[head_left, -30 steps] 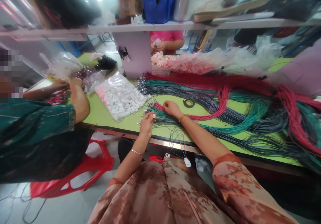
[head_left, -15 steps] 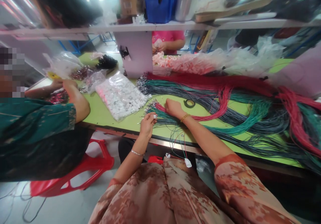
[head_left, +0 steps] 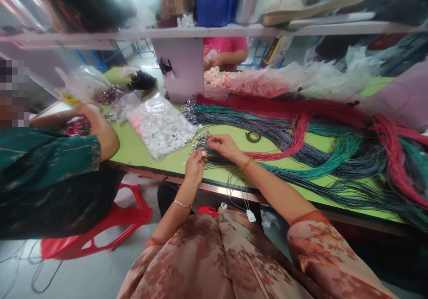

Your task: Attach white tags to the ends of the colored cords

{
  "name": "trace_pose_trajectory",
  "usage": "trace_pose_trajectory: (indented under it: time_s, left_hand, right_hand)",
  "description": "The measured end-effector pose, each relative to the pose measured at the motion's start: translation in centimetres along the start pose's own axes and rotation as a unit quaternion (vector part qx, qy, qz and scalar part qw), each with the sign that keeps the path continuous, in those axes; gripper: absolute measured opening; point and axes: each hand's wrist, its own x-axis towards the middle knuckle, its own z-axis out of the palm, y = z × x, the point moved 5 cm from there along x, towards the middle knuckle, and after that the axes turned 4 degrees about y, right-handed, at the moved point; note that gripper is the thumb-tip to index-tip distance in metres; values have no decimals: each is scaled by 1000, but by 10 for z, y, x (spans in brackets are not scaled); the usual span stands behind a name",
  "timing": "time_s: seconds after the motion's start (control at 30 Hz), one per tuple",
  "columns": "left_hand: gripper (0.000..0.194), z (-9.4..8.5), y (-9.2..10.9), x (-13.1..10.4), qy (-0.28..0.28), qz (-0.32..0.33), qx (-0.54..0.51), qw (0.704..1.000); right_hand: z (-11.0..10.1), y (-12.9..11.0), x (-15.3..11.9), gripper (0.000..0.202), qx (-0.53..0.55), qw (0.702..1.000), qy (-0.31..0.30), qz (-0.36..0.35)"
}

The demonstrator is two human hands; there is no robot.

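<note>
My left hand (head_left: 195, 166) is closed around a small white plastic connector (head_left: 203, 153) at the table's front edge. Just to its right, my right hand (head_left: 225, 147) pinches at the metal-tipped ends of the red and green wires (head_left: 203, 139); which strand lies between the fingertips is hidden. Black wires run beneath both hands. Over the table edge, below my hands, hang thin wires with a white connector (head_left: 250, 216) and a second small white connector (head_left: 224, 205) on their ends.
A clear bag of white connectors (head_left: 163, 129) lies left of my hands. Behind stretch long red wires (head_left: 254, 103), with a roll of black tape (head_left: 253, 136) nearer. A co-worker's arm (head_left: 102, 129) rests at left by a red stool (head_left: 130, 214). A shelf (head_left: 180, 32) crosses overhead.
My right hand has moved left along the wires to their metal-tipped ends, close to my left hand. My left hand has shifted slightly, still with the white connector. The co-worker's hands at left have moved.
</note>
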Motion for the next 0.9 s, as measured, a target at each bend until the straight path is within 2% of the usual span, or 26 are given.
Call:
trace_pose_trajectory:
  time_s: [0.17, 0.37, 0.6, 0.77, 0.9]
  left_hand:
    - [12, 3, 1, -3, 3, -18, -25, 1000]
    - [11, 3, -3, -4, 2, -27, -12, 1000]
    - [16, 3, -4, -6, 2, 7, 18, 1000]
    - [20, 4, -7, -10, 14, 28, 68, 997]
    - [25, 2, -5, -9, 30, 21, 68, 997]
  right_hand:
    - [0, 9, -19, 23, -11, 999, -22, 46]
    - [2, 12, -28, 21, -5, 997, -51, 53]
    - [5, 15, -32, 21, -48, 996, -18, 67]
    - [5, 8, -35, 22, -146, 989, -14, -7]
    - [7, -1, -38, 21, -217, 972, -57, -68]
